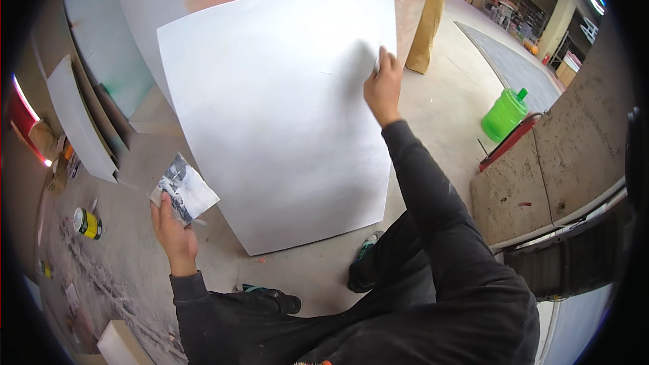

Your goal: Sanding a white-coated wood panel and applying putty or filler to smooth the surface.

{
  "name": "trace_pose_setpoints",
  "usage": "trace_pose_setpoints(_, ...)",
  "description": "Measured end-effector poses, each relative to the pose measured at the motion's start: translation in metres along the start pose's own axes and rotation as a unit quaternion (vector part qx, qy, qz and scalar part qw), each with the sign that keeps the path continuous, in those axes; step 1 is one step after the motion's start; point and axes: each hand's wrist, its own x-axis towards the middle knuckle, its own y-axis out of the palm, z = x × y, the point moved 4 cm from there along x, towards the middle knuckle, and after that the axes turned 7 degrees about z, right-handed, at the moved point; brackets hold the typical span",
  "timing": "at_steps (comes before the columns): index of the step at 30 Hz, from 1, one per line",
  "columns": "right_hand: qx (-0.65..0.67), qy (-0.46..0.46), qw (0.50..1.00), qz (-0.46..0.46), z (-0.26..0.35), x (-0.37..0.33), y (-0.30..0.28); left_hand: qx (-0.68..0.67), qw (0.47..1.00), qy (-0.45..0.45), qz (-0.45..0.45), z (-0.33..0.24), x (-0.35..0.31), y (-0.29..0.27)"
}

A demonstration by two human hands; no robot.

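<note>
A large white panel (pixel 284 122) stands tilted in front of me, its lower edge near the floor. My right hand (pixel 384 91) is closed at the panel's upper right edge, its fingers pinched around something small and mostly hidden. The hand's shadow falls on the panel just left of it. At the panel's lower left, my left hand (pixel 177 236) grips a flat square plate (pixel 197 195) by its near side, thumb on top. White paste and dark grey smears cover the plate's face.
Several boards (pixel 81 122) lean at the left. A yellow and black can (pixel 87 223) stands on the stained floor. To the right are a green water jug (pixel 504 116), large grey-brown slabs (pixel 554 162) and a brown paper-like strip (pixel 427 30). My feet are below the panel.
</note>
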Motion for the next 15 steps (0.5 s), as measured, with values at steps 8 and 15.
trace_pose_setpoints(8,-0.034,0.040,0.998,0.018,0.005,-0.035,0.039,0.008,1.000,-0.027,0.011,0.004,0.005,0.006)
trace_pose_setpoints(15,0.032,-0.018,0.990,0.139,-0.016,-0.023,-0.021,0.020,0.999,-0.025,0.021,0.003,0.008,0.004)
